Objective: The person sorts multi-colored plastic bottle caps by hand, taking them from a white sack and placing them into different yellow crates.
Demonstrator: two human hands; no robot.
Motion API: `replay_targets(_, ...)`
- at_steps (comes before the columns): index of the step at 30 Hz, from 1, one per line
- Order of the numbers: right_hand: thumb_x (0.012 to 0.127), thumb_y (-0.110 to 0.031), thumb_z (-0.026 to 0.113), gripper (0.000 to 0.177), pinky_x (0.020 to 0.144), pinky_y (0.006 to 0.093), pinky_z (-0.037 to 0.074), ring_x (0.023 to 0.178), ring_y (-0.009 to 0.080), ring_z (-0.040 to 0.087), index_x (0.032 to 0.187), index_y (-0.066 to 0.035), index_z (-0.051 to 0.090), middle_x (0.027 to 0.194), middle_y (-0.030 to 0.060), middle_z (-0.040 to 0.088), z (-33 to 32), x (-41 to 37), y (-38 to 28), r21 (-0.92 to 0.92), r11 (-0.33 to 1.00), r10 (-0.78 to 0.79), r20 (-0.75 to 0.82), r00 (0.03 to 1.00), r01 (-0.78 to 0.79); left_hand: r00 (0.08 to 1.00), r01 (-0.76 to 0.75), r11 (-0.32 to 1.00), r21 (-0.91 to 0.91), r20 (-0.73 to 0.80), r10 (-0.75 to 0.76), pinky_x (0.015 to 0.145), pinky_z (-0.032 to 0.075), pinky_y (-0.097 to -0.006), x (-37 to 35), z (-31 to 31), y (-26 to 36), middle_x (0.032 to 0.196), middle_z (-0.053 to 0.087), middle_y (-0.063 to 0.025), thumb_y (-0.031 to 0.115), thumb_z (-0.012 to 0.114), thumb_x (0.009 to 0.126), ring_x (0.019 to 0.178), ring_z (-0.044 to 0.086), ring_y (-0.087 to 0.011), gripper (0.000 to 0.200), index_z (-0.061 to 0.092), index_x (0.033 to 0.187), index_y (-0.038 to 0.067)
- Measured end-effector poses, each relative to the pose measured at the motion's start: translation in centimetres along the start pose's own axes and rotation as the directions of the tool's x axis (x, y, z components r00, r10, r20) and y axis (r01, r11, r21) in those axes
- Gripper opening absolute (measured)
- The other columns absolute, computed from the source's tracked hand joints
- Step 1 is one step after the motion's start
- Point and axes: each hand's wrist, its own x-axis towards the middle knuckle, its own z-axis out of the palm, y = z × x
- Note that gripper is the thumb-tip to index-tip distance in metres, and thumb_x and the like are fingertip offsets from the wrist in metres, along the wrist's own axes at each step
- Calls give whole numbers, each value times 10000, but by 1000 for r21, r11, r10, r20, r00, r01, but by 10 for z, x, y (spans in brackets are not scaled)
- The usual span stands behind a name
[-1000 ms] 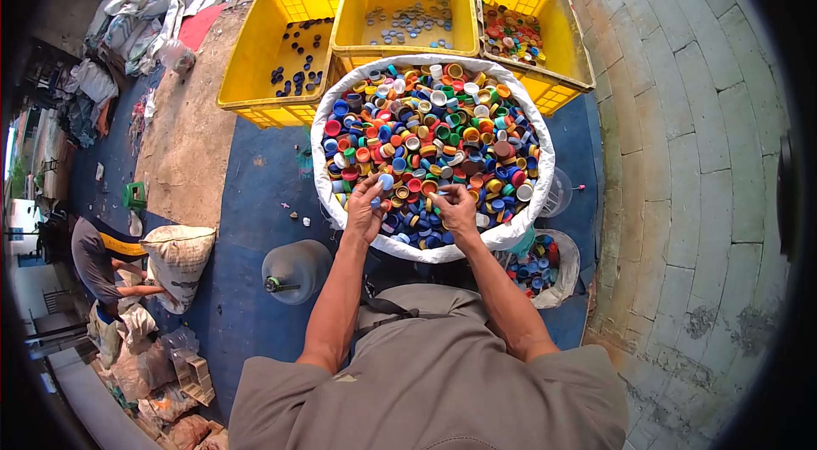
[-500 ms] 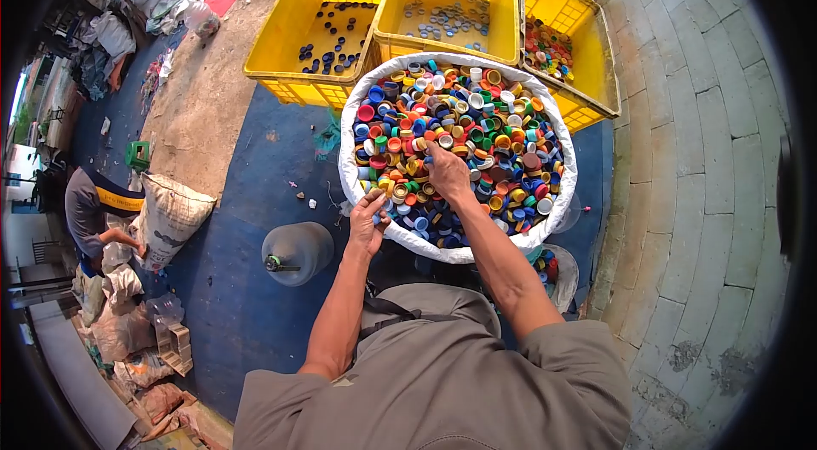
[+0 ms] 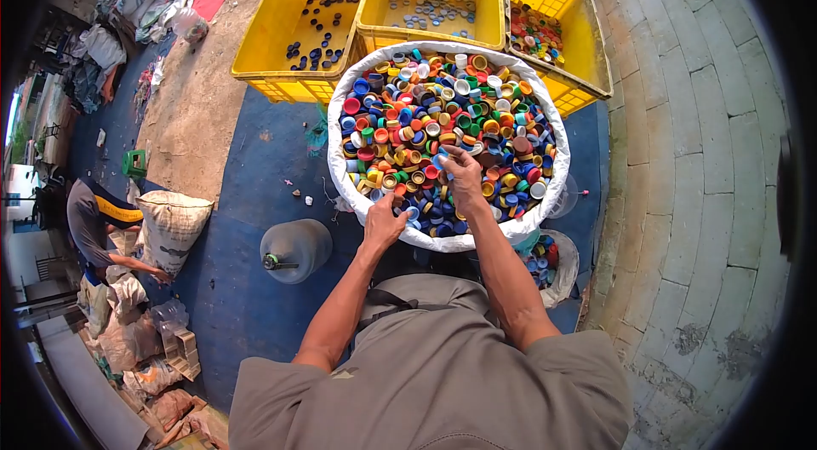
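A wide white-rimmed sack [image 3: 555, 194] stands in front of me, heaped with loose plastic bottle caps [image 3: 408, 122] of many colours. My right hand [image 3: 464, 177] is over the middle of the heap, its thumb and fingers closed on a blue bottle cap [image 3: 439, 161]. At the near left rim, my left hand [image 3: 384, 223] is curled with a light-blue bottle cap [image 3: 413, 213] at its fingertips. Part of that cap is hidden by the fingers.
Behind the sack stand three yellow crates: left [image 3: 247, 50] with dark blue caps, middle [image 3: 489, 3] with pale ones, right [image 3: 600, 41] with red-orange ones. A large clear bottle [image 3: 298, 250] is left. Another person [image 3: 89, 216] handles a woven sack [image 3: 174, 229]. A block wall [image 3: 681, 194] runs right.
My right hand has drawn back toward me and lifted with a blue cap in its fingers. My left hand has shifted slightly right and nearer. The other person's arm has moved lower.
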Motion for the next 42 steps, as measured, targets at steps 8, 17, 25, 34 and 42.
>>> replay_targets(8, 858, -141, 592, 316, 669, 301, 503, 751, 146, 587, 1152, -33, 556, 844, 23, 575, -57, -60, 17, 407, 876, 249, 74, 966, -257, 998, 10, 971, 241, 56, -24, 789, 509, -419, -2, 8, 11, 964, 684, -169, 229, 755, 728, 903, 661, -335, 389, 621, 1037, 36)
replay_targets(17, 705, -87, 479, 504, 834, 374, 469, 910, 279, 583, 1200, -2, 518, 1041, 135, 546, -71, -86, 19, 584, 761, 240, 152, 959, -283, 996, 80, 981, 179, 29, -86, 761, 511, -409, 4, 17, 4, 909, 691, -156, 204, 696, 778, 849, 667, -315, 306, 649, 1039, 52)
replay_targets(25, 636, -68, 444, 589, 1003, 476, 419, 1142, 382, 514, 1212, 50, 461, 1173, 227, 524, -72, -82, 22, 691, 673, 208, 165, 964, -264, 827, 557, 232, -798, 505, -248, 581, 502, -266, 13, 6, 19, 933, 629, -59, 126, 585, 837, 760, 616, -147, 263, 585, 1081, 29)
replay_targets(34, 567, -52, 461, 635, 1094, 498, 315, 1214, 414, 449, 1181, 107, 437, 1174, 242, 516, -55, -72, 21, 806, 538, 278, 107, 955, -247, 850, 464, -196, -864, 497, -176, 916, 482, -399, 42, 30, 26, 1013, 627, -150, 116, 519, 822, 940, 617, -271, 315, 542, 1097, -35)
replay_targets(42, 618, -51, 434, 507, 1125, 556, 258, 1179, 435, 435, 1073, 172, 420, 1131, 260, 491, -5, 60, -124, 878, 472, -235, 214, 948, -81, 919, 389, -357, -849, 382, 92, 1003, 402, -463, 216, -7, 140, 1089, 558, -223, 163, 506, 848, 1021, 544, -322, 379, 455, 1105, -112)
